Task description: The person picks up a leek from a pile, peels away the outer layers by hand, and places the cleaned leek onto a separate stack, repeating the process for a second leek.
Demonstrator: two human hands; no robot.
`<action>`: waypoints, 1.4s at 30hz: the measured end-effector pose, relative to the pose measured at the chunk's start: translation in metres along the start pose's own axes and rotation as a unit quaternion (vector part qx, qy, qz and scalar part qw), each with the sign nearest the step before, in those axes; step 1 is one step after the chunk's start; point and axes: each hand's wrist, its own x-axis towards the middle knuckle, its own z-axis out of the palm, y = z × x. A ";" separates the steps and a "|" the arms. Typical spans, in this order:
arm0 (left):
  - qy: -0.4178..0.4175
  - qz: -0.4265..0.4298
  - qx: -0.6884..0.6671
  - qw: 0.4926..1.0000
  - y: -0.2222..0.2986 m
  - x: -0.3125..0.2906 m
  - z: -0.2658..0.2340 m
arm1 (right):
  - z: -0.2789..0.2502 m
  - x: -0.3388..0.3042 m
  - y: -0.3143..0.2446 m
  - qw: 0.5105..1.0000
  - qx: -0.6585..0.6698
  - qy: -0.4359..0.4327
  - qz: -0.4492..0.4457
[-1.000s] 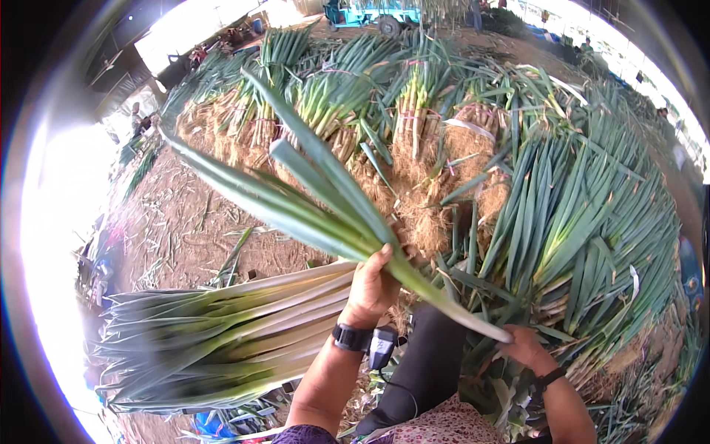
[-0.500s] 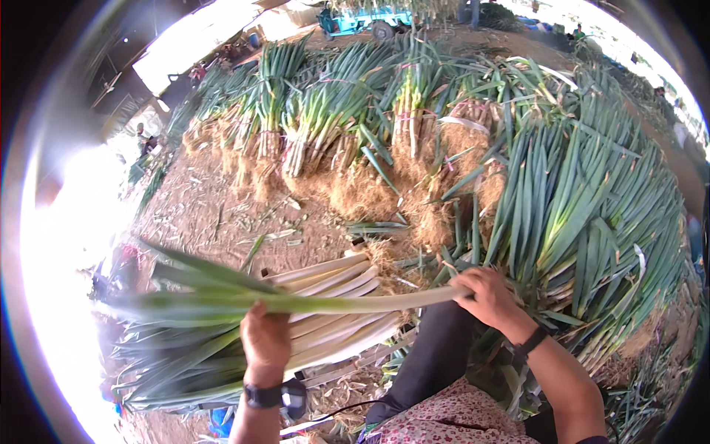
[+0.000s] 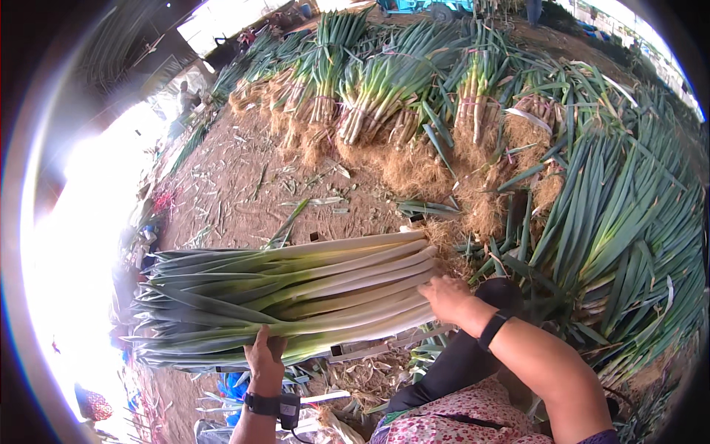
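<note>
Long green-leaved, white-stemmed leeks (image 3: 347,285) lying side by side in heap before person. Left hand (image 3: 264,362) touching near-edge leaves, right hand (image 3: 450,297) touching white root ends; whether fingers are pinching or spread, cannot tell.

Stacked leeks (image 3: 355,285), tied bundles (image 3: 475,92) and a bare earth floor (image 3: 237,189) suggest a produce-packing shed.
</note>
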 end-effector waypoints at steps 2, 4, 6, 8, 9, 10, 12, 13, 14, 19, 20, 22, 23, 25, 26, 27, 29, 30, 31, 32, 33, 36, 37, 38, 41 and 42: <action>-0.021 -0.032 0.013 0.999 0.007 0.002 -0.003 | -0.003 0.003 0.001 0.999 -0.021 -0.045 0.004; -0.020 -0.094 -0.028 0.995 0.021 -0.002 0.001 | -0.004 0.011 0.001 0.998 -0.029 -0.046 0.011; -0.006 -0.146 -0.073 0.987 0.029 -0.006 0.003 | -0.003 0.019 0.001 0.995 -0.041 -0.086 0.005; -0.034 -0.109 -0.061 0.992 0.032 -0.006 0.003 | -0.003 0.028 -0.002 0.997 -0.035 -0.060 0.018; -0.038 -0.115 -0.063 0.991 0.035 -0.006 0.004 | -0.003 0.032 -0.003 0.999 -0.030 -0.032 0.032; -0.036 -0.117 -0.063 0.990 0.033 -0.004 -0.001 | 0.002 0.037 -0.001 0.998 -0.030 -0.034 0.031; -0.085 -0.220 -0.057 0.970 0.029 0.005 -0.008 | 0.008 0.047 0.005 0.997 -0.023 -0.060 0.047; -0.088 -0.222 -0.057 0.969 0.030 0.005 -0.013 | 0.012 0.048 0.008 0.997 -0.024 -0.061 0.051; -0.146 -0.238 -0.008 0.960 0.037 -0.003 -0.017 | 0.013 0.047 0.009 0.998 -0.021 -0.039 0.036; -0.177 0.458 0.572 0.657 0.050 -0.029 0.034 | 0.009 0.055 0.013 0.997 -0.049 -0.064 0.014; -0.179 0.458 0.570 0.658 0.044 -0.022 0.037 | 0.008 0.055 0.016 0.996 -0.048 -0.072 0.010; -0.162 0.450 0.682 0.553 0.029 0.003 0.032 | 0.004 0.051 0.012 0.996 -0.044 -0.080 0.006; -0.152 0.472 0.691 0.526 0.027 0.019 0.028 | 0.002 0.049 0.009 0.997 -0.047 -0.059 -0.002; -0.220 0.445 0.684 0.535 0.053 0.022 0.038 | -0.001 0.040 0.012 0.998 -0.050 -0.042 -0.001; -0.282 0.418 0.675 0.539 0.071 0.019 0.047 | -0.005 0.038 0.017 0.997 -0.036 -0.074 -0.006; -0.308 0.419 0.673 0.526 0.090 0.010 0.052 | -0.007 0.037 0.019 0.994 -0.019 -0.107 -0.016; -0.341 0.361 0.697 0.517 0.115 -0.009 0.055 | -0.022 0.030 0.012 0.985 -0.011 -0.167 -0.046; -0.372 0.303 0.715 0.508 0.119 -0.013 0.056 | -0.027 0.028 0.009 0.971 -0.005 -0.227 -0.076; -0.387 0.267 0.733 0.492 0.115 -0.009 0.050 | -0.015 0.029 0.010 0.971 -0.004 -0.227 -0.075; -0.388 0.273 0.729 0.493 0.107 -0.006 0.050 | 0.000 0.026 0.014 0.979 0.006 -0.193 -0.060; -0.384 0.270 0.727 0.500 0.095 0.001 0.044 | 0.009 0.025 0.011 0.985 0.021 -0.163 -0.051; -0.379 0.247 0.734 0.507 0.059 0.021 0.020 | 0.022 0.030 0.004 0.990 -0.021 -0.126 -0.057; -0.365 0.284 0.717 0.523 0.051 0.023 0.015 | 0.026 0.028 0.000 0.993 -0.034 -0.111 -0.037; -0.348 0.315 0.700 0.538 0.047 0.023 0.012 | 0.025 0.028 -0.002 0.992 -0.034 -0.113 -0.039; -0.357 0.342 0.680 0.541 0.042 0.029 0.015 | 0.024 0.027 -0.005 0.997 -0.009 -0.072 0.002; -0.365 0.354 0.668 0.543 0.040 0.031 0.015 | 0.025 0.026 -0.005 0.997 -0.008 -0.073 0.002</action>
